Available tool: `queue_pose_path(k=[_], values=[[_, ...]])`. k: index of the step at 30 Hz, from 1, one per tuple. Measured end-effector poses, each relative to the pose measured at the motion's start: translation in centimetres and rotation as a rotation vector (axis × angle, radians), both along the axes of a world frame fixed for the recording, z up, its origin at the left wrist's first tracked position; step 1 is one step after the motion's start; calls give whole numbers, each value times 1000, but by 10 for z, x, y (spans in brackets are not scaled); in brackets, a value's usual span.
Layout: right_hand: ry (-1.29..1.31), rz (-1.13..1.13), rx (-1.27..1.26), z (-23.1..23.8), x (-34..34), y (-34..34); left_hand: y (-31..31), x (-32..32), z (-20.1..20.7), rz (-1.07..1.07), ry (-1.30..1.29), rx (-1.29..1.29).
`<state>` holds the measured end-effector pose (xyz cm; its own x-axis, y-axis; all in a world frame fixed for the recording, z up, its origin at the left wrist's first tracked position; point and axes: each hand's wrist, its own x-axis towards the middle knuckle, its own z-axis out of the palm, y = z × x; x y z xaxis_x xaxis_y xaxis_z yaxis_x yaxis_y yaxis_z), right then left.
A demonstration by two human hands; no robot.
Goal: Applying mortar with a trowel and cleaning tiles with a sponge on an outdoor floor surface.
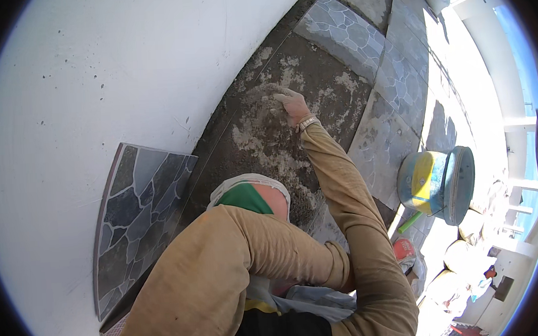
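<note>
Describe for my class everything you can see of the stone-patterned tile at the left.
The tile looks ceramic: a flat slab patterned with irregular grey and blue-grey shapes divided by pale lines. Its thin, brownish edge shows at left. It stands tilted, apparently leaning on the white wall, beside the dark, mortar-like floor patch. The trouser leg hides part of it; contact there is unclear.

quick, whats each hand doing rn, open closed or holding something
Left hand: not in view.
Right hand: looks open, over the mortar.
</note>
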<state>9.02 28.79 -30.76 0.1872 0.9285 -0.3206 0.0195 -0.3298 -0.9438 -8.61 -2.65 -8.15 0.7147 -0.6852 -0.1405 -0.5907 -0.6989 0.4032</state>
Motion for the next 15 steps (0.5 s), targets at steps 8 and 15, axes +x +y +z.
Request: queue_pose_path(k=[8, 15], values=[[119, 298, -403, 36, -22, 4, 24, -11, -32, 184, -232, -43], [586, -834, 226, 28, 56, 70, -79, 13, -149, 105, 341, -822]])
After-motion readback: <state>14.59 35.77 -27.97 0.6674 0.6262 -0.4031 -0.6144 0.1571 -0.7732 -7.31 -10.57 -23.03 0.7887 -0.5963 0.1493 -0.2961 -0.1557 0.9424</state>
